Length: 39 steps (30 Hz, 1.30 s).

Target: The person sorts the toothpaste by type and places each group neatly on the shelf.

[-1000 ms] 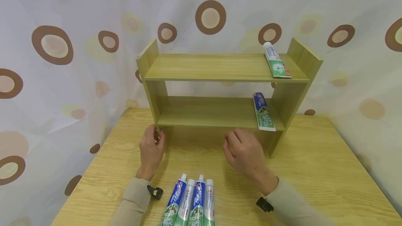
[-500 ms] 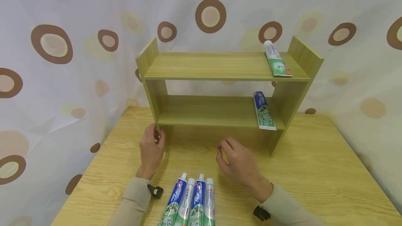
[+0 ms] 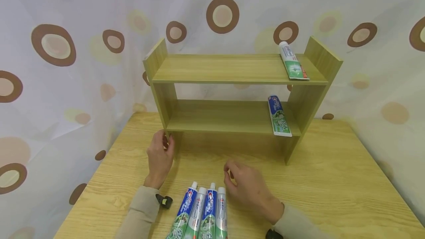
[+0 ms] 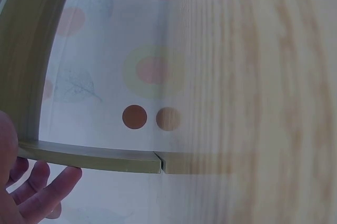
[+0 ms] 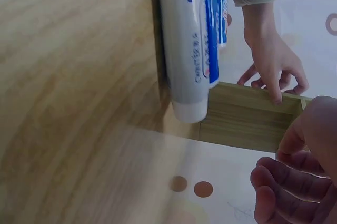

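My left hand (image 3: 160, 158) grips the left side panel of a small wooden shelf (image 3: 212, 69), low near the table. In the left wrist view its fingers (image 4: 58, 192) lie along the panel's edge. My right hand (image 3: 249, 185) hovers over the table in front of the shelf, fingers loosely curled around nothing. Just left of it lie several toothpaste tubes side by side, caps toward the shelf; the rightmost is a silver toothpaste tube (image 3: 221, 209), beside a blue toothpaste tube (image 3: 209, 209). That silver tube's white cap (image 5: 189, 110) shows close up in the right wrist view.
On the top board, at the right, lies a white and green toothpaste tube (image 3: 292, 62). A blue and green toothpaste tube (image 3: 279, 117) rests on the middle board below it. The wooden table (image 3: 342, 180) meets a patterned curtain (image 3: 252, 10) behind.
My right hand has come back from the shelf's front, moving down and left toward the row of toothpaste tubes. The left hand has kept its hold on the panel.
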Each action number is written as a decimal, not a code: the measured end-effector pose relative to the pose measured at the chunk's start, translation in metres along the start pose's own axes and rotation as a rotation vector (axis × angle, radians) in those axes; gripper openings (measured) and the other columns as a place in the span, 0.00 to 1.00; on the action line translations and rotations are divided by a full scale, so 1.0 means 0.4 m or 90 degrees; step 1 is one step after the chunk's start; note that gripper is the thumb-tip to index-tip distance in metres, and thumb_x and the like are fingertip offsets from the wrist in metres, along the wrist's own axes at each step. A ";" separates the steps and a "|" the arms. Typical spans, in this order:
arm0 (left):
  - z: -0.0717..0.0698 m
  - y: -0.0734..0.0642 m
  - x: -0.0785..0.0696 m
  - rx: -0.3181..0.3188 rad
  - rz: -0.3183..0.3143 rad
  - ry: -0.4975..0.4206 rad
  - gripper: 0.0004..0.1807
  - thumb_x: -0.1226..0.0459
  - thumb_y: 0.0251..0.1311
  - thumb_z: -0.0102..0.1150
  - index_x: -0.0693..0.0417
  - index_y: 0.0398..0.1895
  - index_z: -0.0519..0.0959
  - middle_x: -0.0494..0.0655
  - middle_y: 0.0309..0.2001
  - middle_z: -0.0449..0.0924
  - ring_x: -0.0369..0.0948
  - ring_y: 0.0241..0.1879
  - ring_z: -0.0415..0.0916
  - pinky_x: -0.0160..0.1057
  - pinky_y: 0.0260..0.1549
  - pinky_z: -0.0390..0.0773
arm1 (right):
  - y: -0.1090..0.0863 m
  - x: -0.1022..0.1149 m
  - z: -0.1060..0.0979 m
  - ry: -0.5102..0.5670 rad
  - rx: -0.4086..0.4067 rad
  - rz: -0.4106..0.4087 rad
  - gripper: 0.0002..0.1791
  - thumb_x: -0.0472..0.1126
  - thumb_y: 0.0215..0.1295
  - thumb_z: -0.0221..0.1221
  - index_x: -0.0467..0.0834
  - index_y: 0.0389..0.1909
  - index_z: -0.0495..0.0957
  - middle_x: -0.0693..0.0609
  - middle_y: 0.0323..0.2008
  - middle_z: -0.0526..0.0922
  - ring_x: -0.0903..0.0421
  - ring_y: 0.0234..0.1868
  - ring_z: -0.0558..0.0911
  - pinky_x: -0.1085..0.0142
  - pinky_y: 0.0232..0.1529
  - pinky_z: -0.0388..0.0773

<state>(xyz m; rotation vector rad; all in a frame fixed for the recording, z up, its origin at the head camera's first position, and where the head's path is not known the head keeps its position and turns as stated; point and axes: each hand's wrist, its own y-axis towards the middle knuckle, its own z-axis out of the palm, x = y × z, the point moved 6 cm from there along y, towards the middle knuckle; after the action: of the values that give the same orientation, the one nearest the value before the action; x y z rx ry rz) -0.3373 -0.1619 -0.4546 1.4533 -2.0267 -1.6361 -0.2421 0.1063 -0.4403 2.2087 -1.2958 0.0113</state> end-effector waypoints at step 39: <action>0.003 -0.001 0.003 0.007 -0.006 -0.002 0.11 0.74 0.71 0.65 0.67 0.52 0.77 0.57 0.34 0.79 0.47 0.27 0.78 0.40 0.21 0.80 | -0.099 0.011 0.092 0.076 0.204 0.163 0.22 0.49 0.73 0.69 0.40 0.59 0.82 0.61 0.20 0.71 0.66 0.19 0.65 0.70 0.18 0.64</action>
<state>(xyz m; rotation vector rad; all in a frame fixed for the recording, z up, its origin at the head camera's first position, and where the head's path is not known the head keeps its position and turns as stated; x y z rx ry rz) -0.3384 -0.1619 -0.4557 1.4656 -2.0371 -1.6352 -0.2179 0.0998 -0.4885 2.2406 -1.5886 0.4722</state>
